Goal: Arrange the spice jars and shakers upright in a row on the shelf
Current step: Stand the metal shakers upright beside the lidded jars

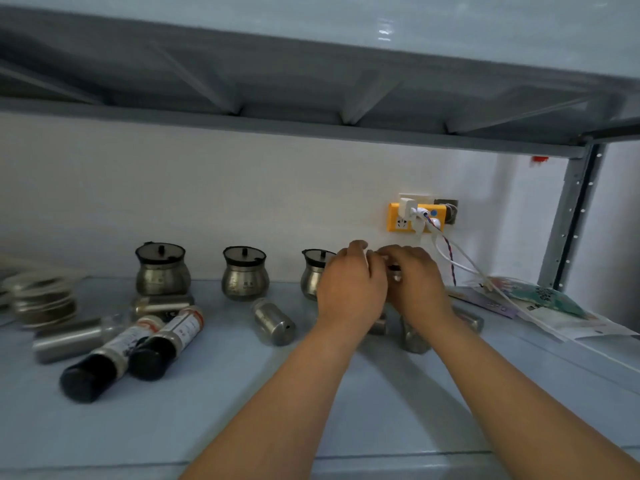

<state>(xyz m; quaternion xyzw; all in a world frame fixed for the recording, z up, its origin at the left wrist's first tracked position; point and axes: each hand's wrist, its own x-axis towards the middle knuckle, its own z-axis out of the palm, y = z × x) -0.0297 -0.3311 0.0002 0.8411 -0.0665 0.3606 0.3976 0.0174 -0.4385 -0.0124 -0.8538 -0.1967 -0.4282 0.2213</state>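
Note:
Three round steel jars with dark lids stand upright along the back wall: one at the left (162, 270), one in the middle (244, 274), and a third (313, 273) half hidden by my left hand (351, 285). My right hand (417, 284) meets the left one, and both grip a small steel jar (394, 273) that is mostly hidden between them. On the shelf (225, 403) lie a steel shaker (273, 322), two dark-capped spice bottles (107, 358) (166, 342) and steel cylinders (69, 339) (161, 304). More steel shakers (414, 336) (469, 318) lie under my wrists.
A stack of coiled rings (43, 299) sits at the far left. A yellow power socket (415, 218) on the wall has plugs and cables trailing down to printed packets (540, 306) at the right. A steel upright (571, 216) and the upper shelf (311, 126) bound the space.

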